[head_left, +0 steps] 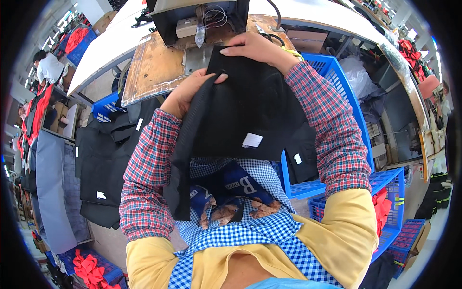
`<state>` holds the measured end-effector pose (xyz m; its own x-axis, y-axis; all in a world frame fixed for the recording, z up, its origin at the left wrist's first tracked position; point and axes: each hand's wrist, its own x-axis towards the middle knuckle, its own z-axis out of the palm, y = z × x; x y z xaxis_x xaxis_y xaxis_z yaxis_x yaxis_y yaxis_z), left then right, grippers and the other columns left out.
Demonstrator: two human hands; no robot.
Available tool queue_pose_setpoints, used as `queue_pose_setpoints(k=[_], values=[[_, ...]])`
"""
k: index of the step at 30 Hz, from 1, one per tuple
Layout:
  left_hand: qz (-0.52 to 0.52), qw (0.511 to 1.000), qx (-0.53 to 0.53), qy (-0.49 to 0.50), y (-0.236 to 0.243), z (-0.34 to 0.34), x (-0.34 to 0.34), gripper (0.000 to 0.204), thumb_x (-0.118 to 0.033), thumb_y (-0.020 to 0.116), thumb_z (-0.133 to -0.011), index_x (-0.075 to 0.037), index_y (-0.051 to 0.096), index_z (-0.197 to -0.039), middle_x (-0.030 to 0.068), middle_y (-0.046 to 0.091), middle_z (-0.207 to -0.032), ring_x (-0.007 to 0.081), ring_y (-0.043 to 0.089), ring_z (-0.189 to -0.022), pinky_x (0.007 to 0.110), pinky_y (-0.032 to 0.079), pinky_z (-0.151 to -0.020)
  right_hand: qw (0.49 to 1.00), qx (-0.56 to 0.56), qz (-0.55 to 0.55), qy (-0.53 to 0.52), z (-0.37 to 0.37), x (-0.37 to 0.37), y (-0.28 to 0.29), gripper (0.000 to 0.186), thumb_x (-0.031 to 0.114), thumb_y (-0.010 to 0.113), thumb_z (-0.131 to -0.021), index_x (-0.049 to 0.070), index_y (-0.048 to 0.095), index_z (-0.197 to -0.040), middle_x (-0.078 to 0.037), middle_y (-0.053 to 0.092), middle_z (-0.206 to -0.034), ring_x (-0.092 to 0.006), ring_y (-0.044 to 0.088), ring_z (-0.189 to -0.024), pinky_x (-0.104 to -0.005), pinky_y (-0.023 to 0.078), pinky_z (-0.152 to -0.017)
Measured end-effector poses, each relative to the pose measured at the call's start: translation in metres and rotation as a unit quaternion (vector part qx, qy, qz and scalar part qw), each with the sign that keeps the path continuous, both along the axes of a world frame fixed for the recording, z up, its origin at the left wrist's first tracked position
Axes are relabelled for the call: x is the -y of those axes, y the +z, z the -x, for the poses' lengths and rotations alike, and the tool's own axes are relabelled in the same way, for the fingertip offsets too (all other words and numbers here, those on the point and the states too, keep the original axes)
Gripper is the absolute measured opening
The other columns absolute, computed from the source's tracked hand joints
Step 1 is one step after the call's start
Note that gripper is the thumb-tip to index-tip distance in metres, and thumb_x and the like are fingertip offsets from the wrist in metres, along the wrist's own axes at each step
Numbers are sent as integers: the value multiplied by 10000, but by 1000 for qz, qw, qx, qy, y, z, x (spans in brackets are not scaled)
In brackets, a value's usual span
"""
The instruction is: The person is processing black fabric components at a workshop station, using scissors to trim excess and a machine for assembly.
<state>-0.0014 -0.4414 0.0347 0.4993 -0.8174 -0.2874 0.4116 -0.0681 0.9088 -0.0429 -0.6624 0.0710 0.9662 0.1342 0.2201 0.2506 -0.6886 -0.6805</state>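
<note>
A black fabric piece with a small white label hangs from both hands, over my lap. My left hand is closed on its left side, where a ribbed strip folds over and dangles low. With fingers pinched on the top edge, my right hand holds the upper corner. That corner lies at the metal plate of a dark boxy machine with loose wires, mounted on a wooden tabletop.
On the left, several black labelled pieces lie stacked beside a grey sheet. A tall blue crate stands against my right side; a lower crate holds red cloth. Beyond the machine runs a white table. A person works at far left.
</note>
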Motion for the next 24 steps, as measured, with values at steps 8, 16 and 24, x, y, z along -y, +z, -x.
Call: queue_pose_setpoints(k=[8, 16, 24], values=[[1, 997, 78, 8, 16, -21, -6, 438, -247, 743, -836, 9, 591, -1158, 25, 653, -987, 77, 632, -797, 190, 523, -714, 999, -23, -45, -11, -37, -2, -4, 291, 334, 664, -883, 52, 724, -922, -3, 658, -781, -85, 579, -726, -237, 462, -718], [-22, 993, 111, 20, 27, -16, -12, 402, -210, 717, -856, 26, 585, -1155, 44, 658, -982, 90, 645, -794, 190, 538, -709, 998, -17, -53, -18, -48, -3, -10, 376, 392, 712, -813, 40, 728, -943, -84, 705, -847, -163, 638, -781, -281, 482, -761], [-65, 986, 150, 23, 25, -15, -13, 398, -217, 714, -858, 28, 586, -1146, 46, 672, -960, 98, 659, -772, 203, 552, -688, 999, -25, -27, -20, -42, -7, -7, 316, 353, 682, -860, 53, 728, -949, -33, 688, -824, -109, 616, -746, -252, 487, -715]])
